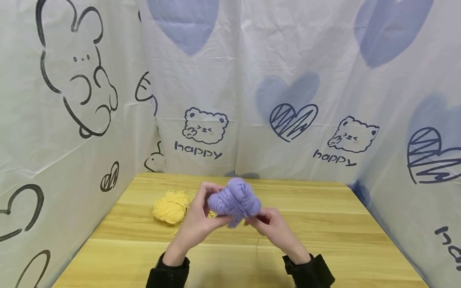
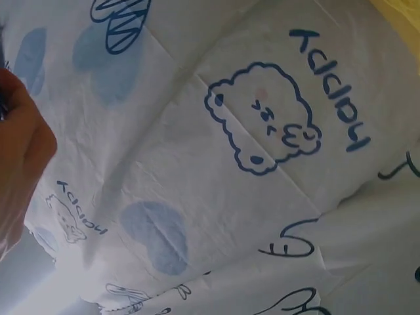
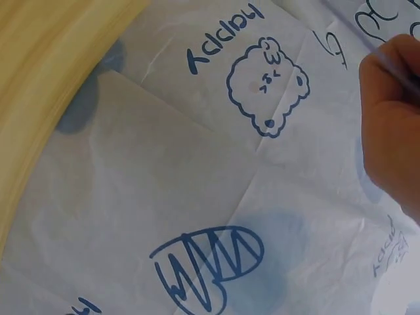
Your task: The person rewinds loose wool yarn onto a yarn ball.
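A purple ball of yarn, wound crosswise into lobes, is held above the table. My left hand grips its left side, thumb below and fingers behind. At its lower right edge, my right hand pinches the purple yarn with bent fingers; the exact strand is hard to make out. Part of the left hand shows at the edge of the left wrist view, without the ball. A blurred purplish strand crosses the right hand in the right wrist view.
Behind the left hand, a yellow ball of yarn lies on the wooden table, with loose strands beside it. More yellow yarn shows partly hidden by that hand. White printed curtains enclose the back and sides.
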The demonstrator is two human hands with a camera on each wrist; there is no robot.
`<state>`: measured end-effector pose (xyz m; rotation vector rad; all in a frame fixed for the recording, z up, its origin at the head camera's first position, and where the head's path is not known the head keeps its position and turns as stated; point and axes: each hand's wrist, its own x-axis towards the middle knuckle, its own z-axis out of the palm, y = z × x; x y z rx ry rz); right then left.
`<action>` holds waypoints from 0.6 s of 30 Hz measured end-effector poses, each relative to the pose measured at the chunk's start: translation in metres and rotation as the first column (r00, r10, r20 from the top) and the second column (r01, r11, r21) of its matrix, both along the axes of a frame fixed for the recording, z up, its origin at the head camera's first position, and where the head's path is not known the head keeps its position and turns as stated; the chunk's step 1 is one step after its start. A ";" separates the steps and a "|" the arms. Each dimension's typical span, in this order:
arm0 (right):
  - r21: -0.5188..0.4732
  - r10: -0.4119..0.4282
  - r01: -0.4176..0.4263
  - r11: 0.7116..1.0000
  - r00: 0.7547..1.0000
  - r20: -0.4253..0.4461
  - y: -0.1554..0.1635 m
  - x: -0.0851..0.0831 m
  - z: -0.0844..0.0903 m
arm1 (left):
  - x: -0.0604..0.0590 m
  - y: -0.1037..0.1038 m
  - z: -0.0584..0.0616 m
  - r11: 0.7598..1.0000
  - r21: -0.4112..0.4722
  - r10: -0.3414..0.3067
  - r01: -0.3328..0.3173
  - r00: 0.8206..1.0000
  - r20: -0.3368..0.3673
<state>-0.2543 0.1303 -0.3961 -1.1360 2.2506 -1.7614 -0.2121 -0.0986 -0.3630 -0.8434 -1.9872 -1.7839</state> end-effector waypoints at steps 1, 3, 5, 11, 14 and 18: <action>0.013 0.010 -0.010 1.000 1.000 -0.001 0.001 0.001 0.001 | -0.001 0.000 -0.001 0.998 -0.016 0.057 -0.057 0.998 0.003; 0.034 0.027 -0.026 0.999 1.000 -0.013 0.003 0.005 0.004 | -0.004 0.001 -0.002 0.980 -0.087 0.182 -0.181 0.983 -0.004; 0.043 0.049 -0.048 0.998 0.998 -0.029 0.006 0.008 0.007 | -0.006 0.003 -0.005 0.945 -0.185 0.266 -0.270 0.963 -0.046; -0.006 0.056 -0.056 0.998 0.994 -0.098 0.014 0.014 0.016 | -0.007 0.010 -0.011 0.822 -0.506 0.170 -0.261 0.961 -0.220; -0.048 0.007 -0.013 0.999 0.992 -0.125 0.017 0.013 0.017 | -0.006 0.012 -0.013 0.795 -0.584 0.035 -0.164 0.974 -0.225; -0.086 -0.049 0.039 0.995 0.992 -0.114 0.017 0.008 0.016 | -0.005 0.011 -0.014 0.816 -0.578 -0.113 -0.027 0.972 -0.206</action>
